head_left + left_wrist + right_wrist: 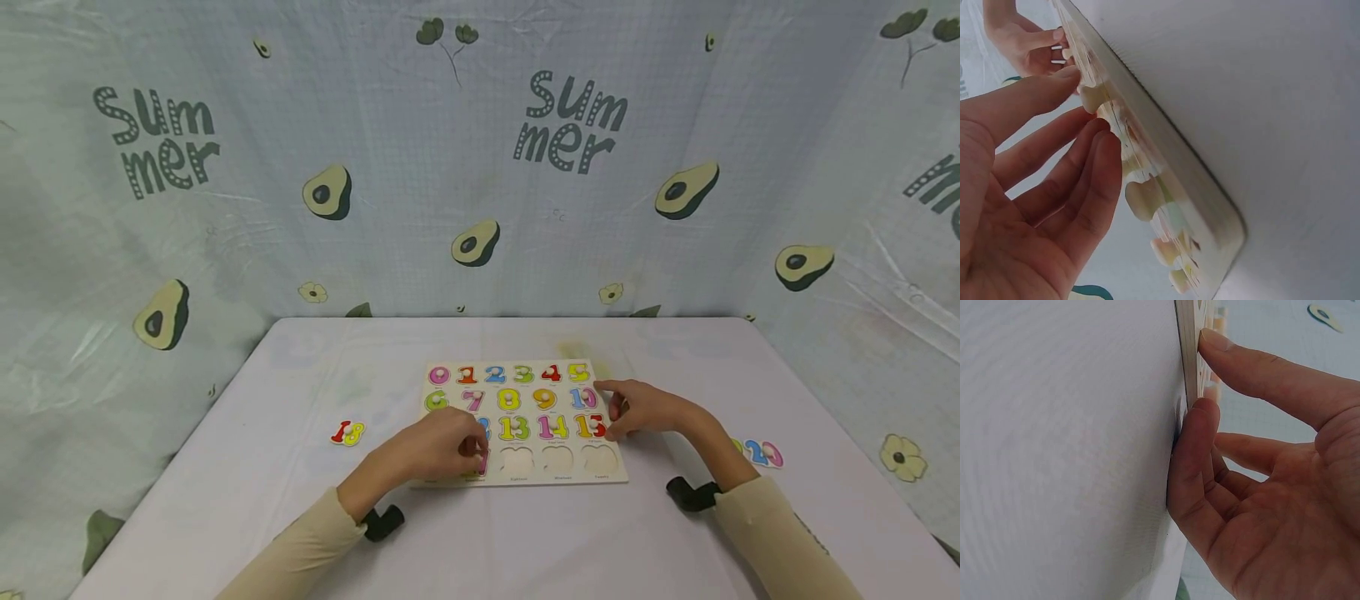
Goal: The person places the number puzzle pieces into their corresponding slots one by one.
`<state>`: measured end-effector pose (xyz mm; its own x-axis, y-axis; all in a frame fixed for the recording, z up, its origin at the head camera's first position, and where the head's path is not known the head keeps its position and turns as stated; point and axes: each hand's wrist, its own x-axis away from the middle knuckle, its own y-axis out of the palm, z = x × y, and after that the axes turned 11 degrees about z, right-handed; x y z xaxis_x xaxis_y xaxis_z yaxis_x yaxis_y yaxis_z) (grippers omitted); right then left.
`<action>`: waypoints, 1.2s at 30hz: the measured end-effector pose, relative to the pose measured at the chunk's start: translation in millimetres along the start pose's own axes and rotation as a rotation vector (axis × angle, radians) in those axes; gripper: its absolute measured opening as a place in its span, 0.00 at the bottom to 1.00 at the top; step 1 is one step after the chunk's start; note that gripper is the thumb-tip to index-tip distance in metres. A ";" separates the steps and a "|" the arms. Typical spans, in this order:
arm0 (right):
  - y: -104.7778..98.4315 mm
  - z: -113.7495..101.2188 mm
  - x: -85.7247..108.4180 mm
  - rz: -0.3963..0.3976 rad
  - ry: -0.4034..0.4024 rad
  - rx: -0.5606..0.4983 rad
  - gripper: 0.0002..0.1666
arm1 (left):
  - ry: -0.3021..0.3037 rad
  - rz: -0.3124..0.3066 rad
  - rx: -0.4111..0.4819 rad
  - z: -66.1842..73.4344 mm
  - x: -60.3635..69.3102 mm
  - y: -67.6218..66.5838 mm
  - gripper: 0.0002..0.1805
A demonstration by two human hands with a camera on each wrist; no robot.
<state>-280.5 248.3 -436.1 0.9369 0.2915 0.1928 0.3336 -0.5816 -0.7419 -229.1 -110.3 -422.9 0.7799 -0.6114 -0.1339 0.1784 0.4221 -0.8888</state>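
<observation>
A wooden number puzzle board (517, 481) lies on the table, its upper rows filled with coloured, knobbed number pieces. My left hand (442, 446) is at the bottom row, over a magenta piece (483, 462) whose number it partly covers. In the left wrist view, thumb and fingertips stand around a wooden knob (1092, 99), with a small gap at the thumb. My right hand (645, 407) touches the board's right edge, index finger and thumb spread apart along it beside the red-and-orange 15 (591, 426). Three hollows in the bottom row show bare.
A loose red-and-yellow 18 (348, 432) lies left of the board. To the right, behind the right forearm, lie a blue-and-pink 20 (763, 453) and part of another piece. Patterned cloth (405, 250) stands behind and beside the white table (525, 550).
</observation>
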 end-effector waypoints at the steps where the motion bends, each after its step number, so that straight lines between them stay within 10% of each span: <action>1: 0.3 0.1 -0.3 0.001 0.003 0.001 0.54 | -0.009 0.008 0.008 -0.5 1.0 -1.3 0.05; 20: -0.9 -1.1 0.1 -0.005 -0.007 -0.001 0.54 | -0.134 0.299 0.031 -76.4 54.0 -65.3 0.08; 36: 1.5 -1.1 1.5 0.012 0.004 -0.007 0.53 | -0.296 0.192 0.003 -133.0 98.0 -82.1 0.09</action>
<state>-278.5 247.1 -436.2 0.9411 0.2817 0.1869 0.3235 -0.5901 -0.7397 -247.1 -293.9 -421.4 0.9393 -0.3005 -0.1657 0.0129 0.5133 -0.8581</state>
